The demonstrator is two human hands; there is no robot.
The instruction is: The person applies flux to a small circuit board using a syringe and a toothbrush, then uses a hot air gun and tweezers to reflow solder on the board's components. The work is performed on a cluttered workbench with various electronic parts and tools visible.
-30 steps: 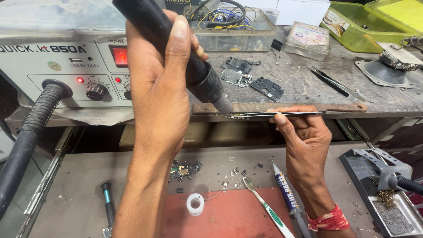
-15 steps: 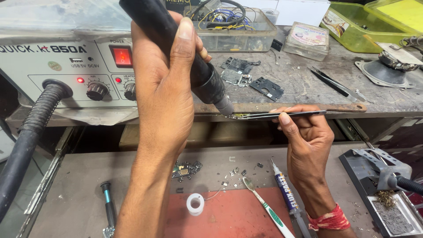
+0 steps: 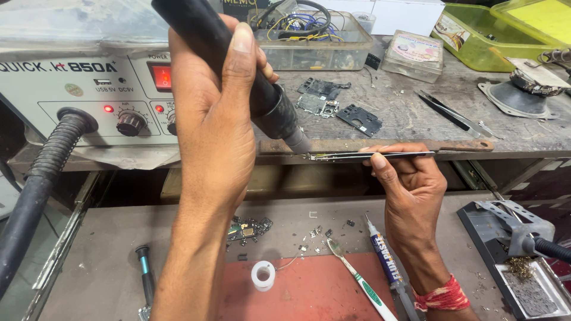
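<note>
- Left hand [image 3: 217, 128] is wrapped tight around a thick black hot-air handpiece [image 3: 238, 71], matte and round, thumb laid flat along its barrel; the metal nozzle at its tip points down and to the right.
- Right hand [image 3: 410, 181] is closed in a pinch on slim dark tweezers [image 3: 369, 156], thumb on top and fingers curled beneath, holding them level along the bench's front edge.
- The tweezer tips meet the nozzle just in front of the rusty edge strip; what sits between the tips is too small to tell.
- Behind the left hand stands a grey boxy rework station [image 3: 89, 89], red switch lit, round knobs, and a ribbed black hose [image 3: 41, 178] curving down from it.
- On the scuffed grey bench [image 3: 404, 113] lie dark, flat circuit pieces [image 3: 324, 98], a clear plastic box of wires [image 3: 312, 38] and a second pair of tweezers [image 3: 452, 113].
- On the lower shelf: a red mat [image 3: 309, 291], a small white solder reel [image 3: 263, 275], a green-and-white toothbrush [image 3: 357, 276], a flux syringe [image 3: 383, 261] and a small circuit board [image 3: 247, 229] amid tiny scraps.
</note>
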